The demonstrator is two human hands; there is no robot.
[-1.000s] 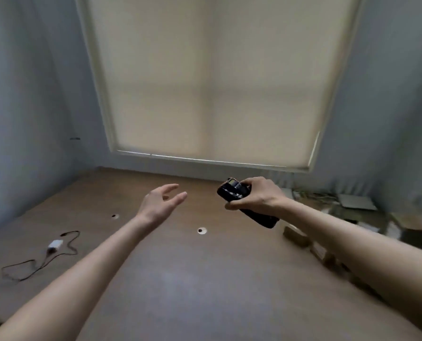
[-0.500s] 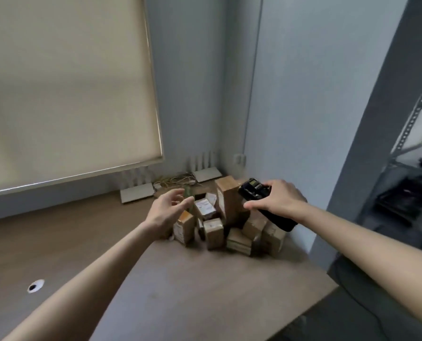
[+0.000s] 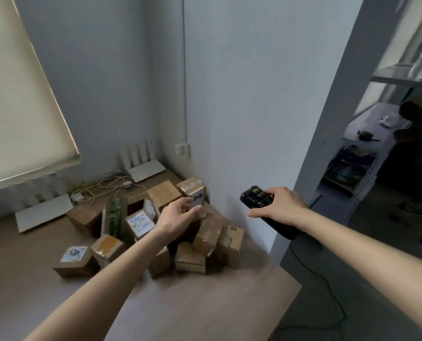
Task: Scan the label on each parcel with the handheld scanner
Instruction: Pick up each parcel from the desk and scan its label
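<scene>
– Parcels [image 3: 156, 225] are sitting in a heap on the desk [image 3: 205, 303], pushed into the corner where the two grey walls are meeting. Where are the hands, measured from that heap?

– The left hand [image 3: 178, 217] is hovering over the heap's middle, fingers loosely spread and grasping nothing. Its fingertips are lying just beside the labelled box [image 3: 192, 193] at the heap's back, against the wall; whether they are touching it I cannot tell.

– And the scanner?

– The right hand [image 3: 278, 205] is gripping the black scanner [image 3: 256, 196], fingers curled round its body, its head pointing towards the heap. It is hanging to the right of the heap, past the corner of the wall and clear of the boxes.

– What room is lying around the heap?

– Nearer the person than the heap, bare desk is stretching out, and left of the heap too. The desk's right edge is running close beside the heap's right-hand box, with open floor beyond. Behind the heap, a white router [image 3: 145, 168] and loose cables [image 3: 106, 184] are filling the gap to the wall. A second flat white unit [image 3: 43, 212] is lying left of the heap, below the blind [image 3: 15, 107].
</scene>
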